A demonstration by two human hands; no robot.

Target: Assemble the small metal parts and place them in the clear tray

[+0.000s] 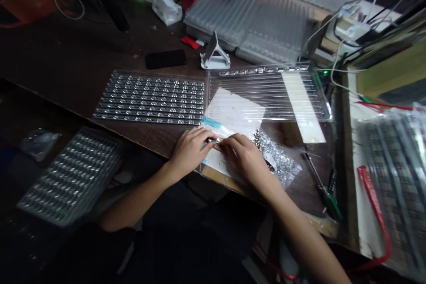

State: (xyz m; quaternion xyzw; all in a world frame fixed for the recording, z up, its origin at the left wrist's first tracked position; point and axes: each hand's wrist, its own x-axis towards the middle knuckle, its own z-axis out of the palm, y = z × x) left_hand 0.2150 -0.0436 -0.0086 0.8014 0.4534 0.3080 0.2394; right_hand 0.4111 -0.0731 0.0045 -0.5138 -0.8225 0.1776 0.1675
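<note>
My left hand (190,150) is closed at the table's front edge, its thumb and fingertips pinching a small shiny metal part (214,140). Close beside it, my right hand (245,159) has its fingers bent together at the part's other end; what they hold, if anything, is hidden. Under both hands lies a white sheet (234,108) with blue tape (211,122) on it. Right of my right hand, a clear plastic bag (282,159) carries a heap of tiny silvery pieces, with darker small pieces (257,138) at its near side.
A tray filled with rows of metal parts (151,100) sits left; a clear ribbed tray (273,93) with a white strip (303,107) sits right. Behind are a phone (165,59), a stand (215,55) and stacked trays (221,13). A green-handled screwdriver (329,199) lies right.
</note>
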